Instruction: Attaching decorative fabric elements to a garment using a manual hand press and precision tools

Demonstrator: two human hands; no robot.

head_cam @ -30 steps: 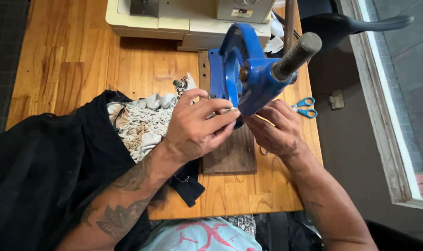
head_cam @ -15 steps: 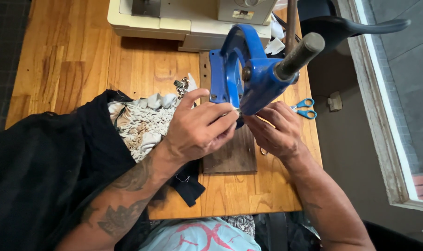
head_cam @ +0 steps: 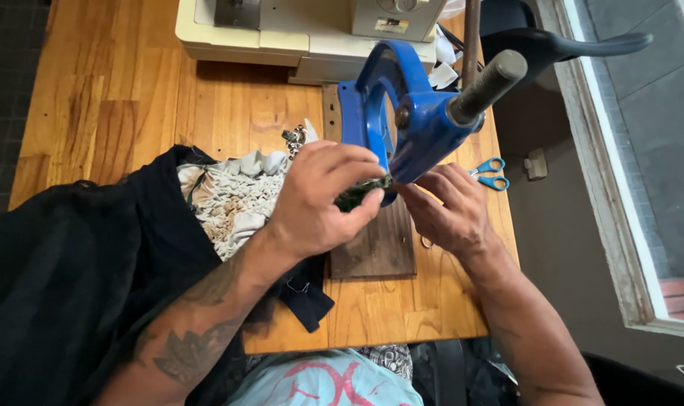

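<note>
Both hands were at the blue hand press [head_cam: 409, 124], which stood on a dark wooden base board [head_cam: 379, 244] on the wooden bench [head_cam: 169, 105].

The left hand [head_cam: 319, 199] was closed, thumb and fingers pinched on a small piece of dark patterned fabric [head_cam: 360, 194] held at the mouth of the press, directly beneath its head. The right hand [head_cam: 447, 210] lay just beside it on the other side of the press, fingers curled toward the same piece; whether it gripped the fabric or only steadied it could not be told, as the press body hid the fingertips. The two hands were close together, almost touching at the fabric.

The press lever [head_cam: 488, 83], a grey bar, pointed up and to the right, with no hand on it.

A black garment [head_cam: 63, 286] with a pale printed lining [head_cam: 229, 199] was spread over the left part of the bench and under the left forearm. A small cluster of metal parts [head_cam: 294, 137] lay beside the lining. Blue-handled scissors [head_cam: 491, 174] rested near the right edge of the bench, just beyond the right hand. A cream sewing machine [head_cam: 282, 30] stood at the far edge of the bench, behind the press.
</note>
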